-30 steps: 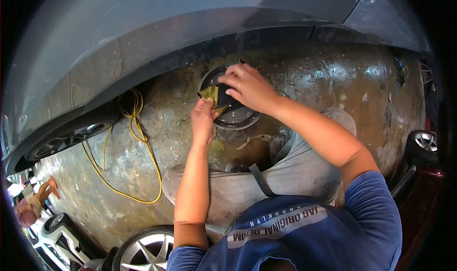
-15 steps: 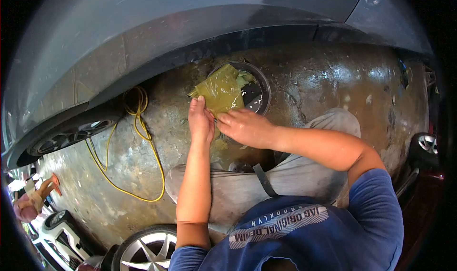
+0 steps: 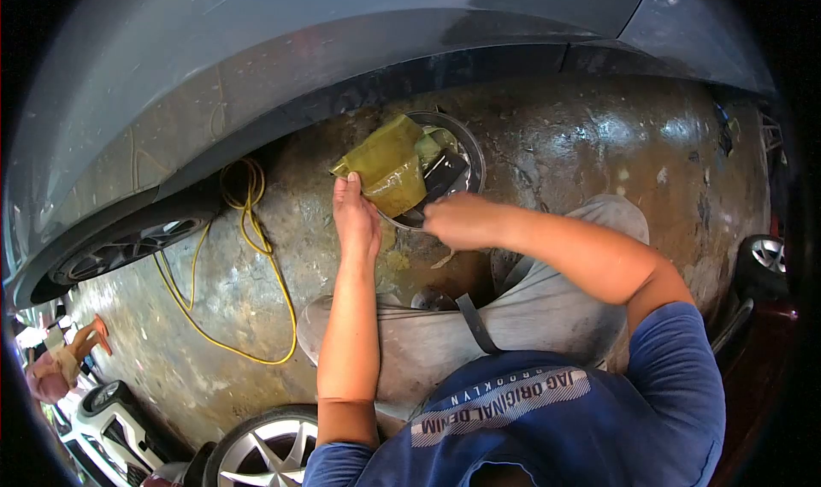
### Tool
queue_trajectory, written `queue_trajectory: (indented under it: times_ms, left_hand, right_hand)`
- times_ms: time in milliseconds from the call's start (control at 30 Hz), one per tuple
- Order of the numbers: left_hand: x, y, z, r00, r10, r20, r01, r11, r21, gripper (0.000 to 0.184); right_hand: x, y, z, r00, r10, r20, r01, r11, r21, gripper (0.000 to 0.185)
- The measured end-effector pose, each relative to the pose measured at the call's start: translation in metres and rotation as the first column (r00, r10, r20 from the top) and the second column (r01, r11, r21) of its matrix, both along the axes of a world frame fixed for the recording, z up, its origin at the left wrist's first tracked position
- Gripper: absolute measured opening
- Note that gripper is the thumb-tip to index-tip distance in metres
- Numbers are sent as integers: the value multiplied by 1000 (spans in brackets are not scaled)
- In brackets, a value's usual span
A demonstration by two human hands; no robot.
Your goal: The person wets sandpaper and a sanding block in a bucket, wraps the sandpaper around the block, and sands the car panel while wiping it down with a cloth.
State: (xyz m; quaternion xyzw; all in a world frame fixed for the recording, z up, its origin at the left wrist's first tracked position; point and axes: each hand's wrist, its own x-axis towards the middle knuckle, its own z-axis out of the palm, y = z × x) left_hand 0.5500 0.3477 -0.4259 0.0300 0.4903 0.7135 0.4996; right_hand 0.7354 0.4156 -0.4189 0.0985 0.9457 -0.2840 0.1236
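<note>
Right hand (image 3: 462, 220) has moved off the yellow sheet (image 3: 383, 160) — grip blurred, unclear — left hand (image 3: 357, 220) pinching it.

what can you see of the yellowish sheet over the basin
The yellowish sheet looks thin and flexible, perhaps plastic or paper, with a wet-looking gleam on its lower part. It is spread out, bent across its middle, above the left side of the dark basin; whether they touch is unclear. The left grip holds its lower left edge, thumb on top.

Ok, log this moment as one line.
left hand: holds yellow-green sheet | right hand: at basin edge, grip unclear | black block: in basin | yellow cord: on floor
</note>
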Motion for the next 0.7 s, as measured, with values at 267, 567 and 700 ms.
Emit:
queue_trajectory:
  times_ms: [267,567,700]
  left_hand:
    - [-13,-4,7,981,4,-193,-8,1000,-24,21]
    - [-23,-23,24,986,165,-18,-165,986,-25,23]
    - [-32,-45,19,978,165,129,-168,986,9,25]
  right_hand:
    - [-11,89,-68,921,-380,-83,379,925,-27,33]
    - [-64,99,-187,865,-429,258,463,882,-84,33]
    - [-69,68,-163,877,-226,425,218,974,67,33]
